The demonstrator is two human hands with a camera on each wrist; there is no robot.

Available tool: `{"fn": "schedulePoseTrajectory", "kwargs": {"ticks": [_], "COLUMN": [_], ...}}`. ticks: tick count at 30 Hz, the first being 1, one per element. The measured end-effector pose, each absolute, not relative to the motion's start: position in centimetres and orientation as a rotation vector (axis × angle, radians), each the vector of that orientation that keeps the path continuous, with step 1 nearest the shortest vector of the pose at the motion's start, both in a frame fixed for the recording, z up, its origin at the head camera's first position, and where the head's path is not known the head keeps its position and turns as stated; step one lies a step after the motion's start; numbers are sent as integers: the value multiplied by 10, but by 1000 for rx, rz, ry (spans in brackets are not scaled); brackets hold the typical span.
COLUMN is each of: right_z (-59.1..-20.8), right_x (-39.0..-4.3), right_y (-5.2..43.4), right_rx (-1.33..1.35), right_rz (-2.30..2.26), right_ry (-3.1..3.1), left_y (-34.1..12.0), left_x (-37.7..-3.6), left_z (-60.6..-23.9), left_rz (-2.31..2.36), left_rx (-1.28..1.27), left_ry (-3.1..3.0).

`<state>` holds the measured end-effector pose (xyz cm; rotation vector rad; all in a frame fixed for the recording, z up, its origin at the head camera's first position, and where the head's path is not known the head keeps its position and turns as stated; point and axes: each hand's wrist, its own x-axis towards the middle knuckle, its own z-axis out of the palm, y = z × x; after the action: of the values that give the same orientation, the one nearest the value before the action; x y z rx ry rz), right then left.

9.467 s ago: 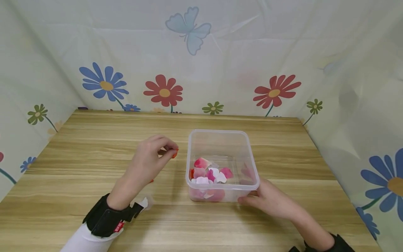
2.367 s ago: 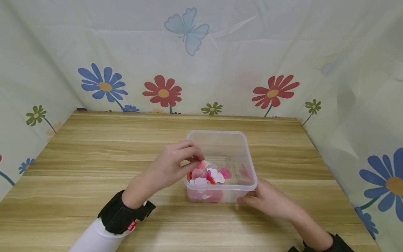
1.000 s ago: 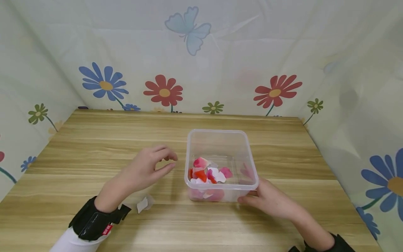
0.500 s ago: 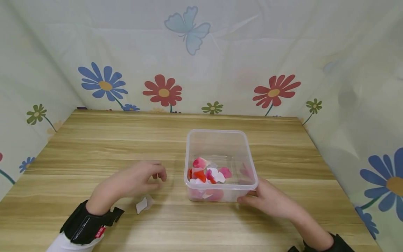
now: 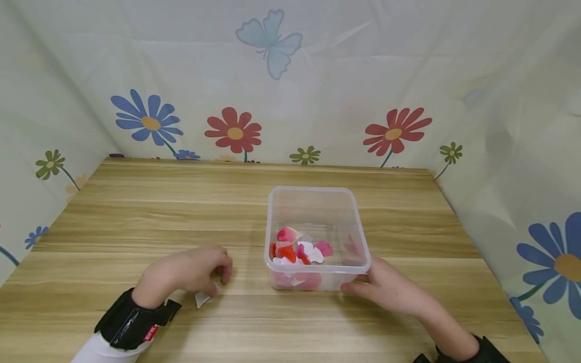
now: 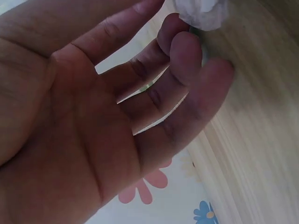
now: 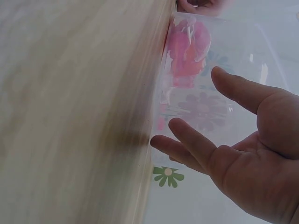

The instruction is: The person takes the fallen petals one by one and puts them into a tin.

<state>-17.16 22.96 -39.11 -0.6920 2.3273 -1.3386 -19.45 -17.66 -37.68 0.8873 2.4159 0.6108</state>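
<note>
The white petal (image 5: 201, 298) near the tabletop's (image 5: 136, 212) front edge looks feather-light, limp and flat — best pinched at its raised edge — where the left hand (image 5: 190, 268) touches it with loosely curled fingers, gripping nothing, while the right hand (image 5: 386, 290) steadies the box (image 5: 317, 201) open-fingered.

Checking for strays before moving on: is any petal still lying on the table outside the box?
Yes, one white petal lies on the table under the left hand.
</note>
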Motion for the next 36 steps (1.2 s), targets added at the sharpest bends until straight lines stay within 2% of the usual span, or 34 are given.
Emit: {"fn": "schedulePoseTrajectory", "kwargs": {"ticks": [7,27,36], "right_z": [-391,-392,-392], "right_x": [-171,-171,-172], "right_y": [230,229,228], "right_rx": [-689,-675,-667], "right_rz": [-1334,-1321,-1322], "right_ry": [2333,2356,2358], "left_y": [-177,-183,-183], "left_x": [-197,-207,-210], "left_z": [-380,-373,-371], "left_rz": [599,727,751], "left_rx": [824,1018,985], "left_ry": [2426,2532,2580]}}
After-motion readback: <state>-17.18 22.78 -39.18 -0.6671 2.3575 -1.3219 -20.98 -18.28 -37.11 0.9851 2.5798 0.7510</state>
